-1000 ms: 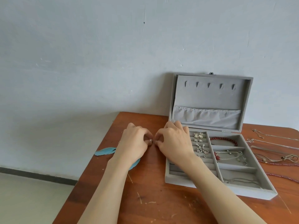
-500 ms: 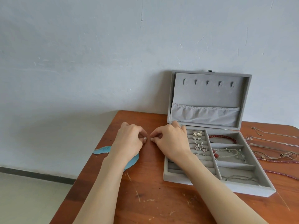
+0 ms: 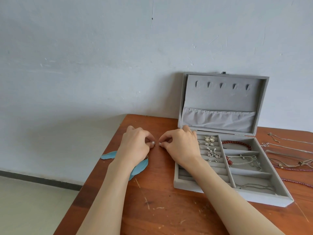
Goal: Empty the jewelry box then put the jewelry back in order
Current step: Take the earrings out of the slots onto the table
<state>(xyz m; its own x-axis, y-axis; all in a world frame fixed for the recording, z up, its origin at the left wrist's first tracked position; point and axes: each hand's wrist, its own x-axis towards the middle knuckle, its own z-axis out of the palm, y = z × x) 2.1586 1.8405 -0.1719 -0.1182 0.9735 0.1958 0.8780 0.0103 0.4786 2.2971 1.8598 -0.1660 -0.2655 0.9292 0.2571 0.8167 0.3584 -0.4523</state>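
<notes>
- The left hand and the right hand sit close together on the wooden counter, just left of the open grey jewelry box; each has its fingers curled and pinching a small pearl stud earring, one per hand.
- The step in hand looks like pairing these two studs for the ring-and-earring rows of the box. To do it well, I would keep each pinch light on the pearl head, carry both studs across low over the counter, and press their posts into one free slot side by side, so the pair stays together and clear of the earrings already seated.
- A dropped stud would roll on the bare wood, so nothing should be released before it sits in the slot.
- Counted: one jewelry box, lid upright against the wall, with five hooks in the lid.
- Two pearl studs in the fingers.
- Two blue feather earrings lie partly under the left forearm.
- One red bead bracelet lies in the far right compartment.
- Several earring pairs fill the far rows; too small for an exact count.
- Several chains lie on the counter right of the box; count unclear.
</notes>
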